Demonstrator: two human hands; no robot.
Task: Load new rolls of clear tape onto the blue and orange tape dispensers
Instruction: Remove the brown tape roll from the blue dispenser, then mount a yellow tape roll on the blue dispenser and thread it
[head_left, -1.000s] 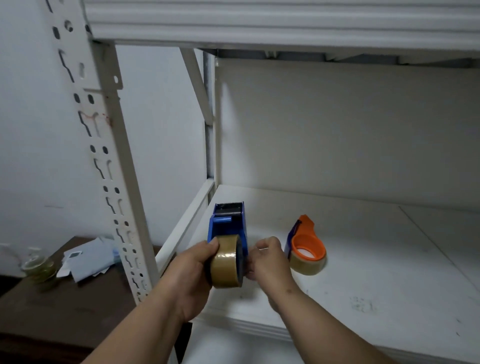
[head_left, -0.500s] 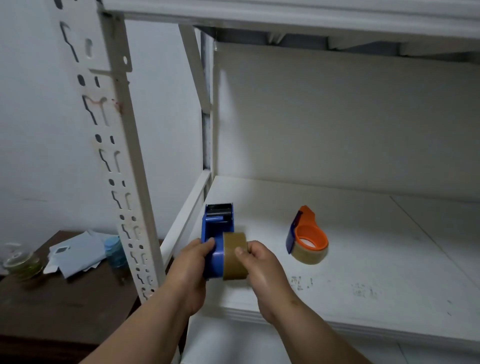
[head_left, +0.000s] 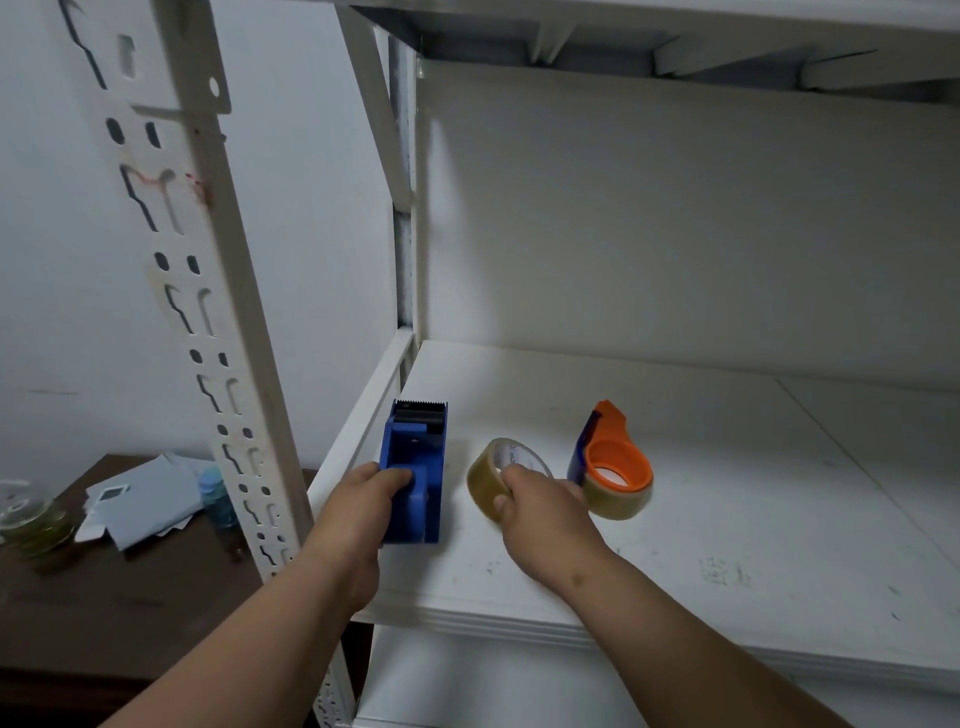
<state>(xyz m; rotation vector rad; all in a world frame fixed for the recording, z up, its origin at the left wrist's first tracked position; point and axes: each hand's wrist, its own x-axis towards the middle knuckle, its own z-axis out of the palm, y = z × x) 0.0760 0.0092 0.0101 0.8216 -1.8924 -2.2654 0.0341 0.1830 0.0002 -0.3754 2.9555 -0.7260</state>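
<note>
Head view. My left hand (head_left: 358, 512) grips the rear of the blue dispenser (head_left: 413, 470), thumb curled over its handle; the dispenser sits on the white shelf (head_left: 727, 519) near the left edge, its long axis running away from me, toothed blade at the far end. My right hand (head_left: 540, 512) holds the tape roll (head_left: 496, 475), fingers curled through its core, the roll on edge with its open face turned up and to the right. The roll lies just to the right of the dispenser, apart from it, not seated. The orange dispenser (head_left: 615, 465), carrying a roll of its own, stands just beyond my right hand. I judge that the coming move is leftward: the right hand carries the roll sideways onto the blue body, its axis across the dispenser's length.
</note>
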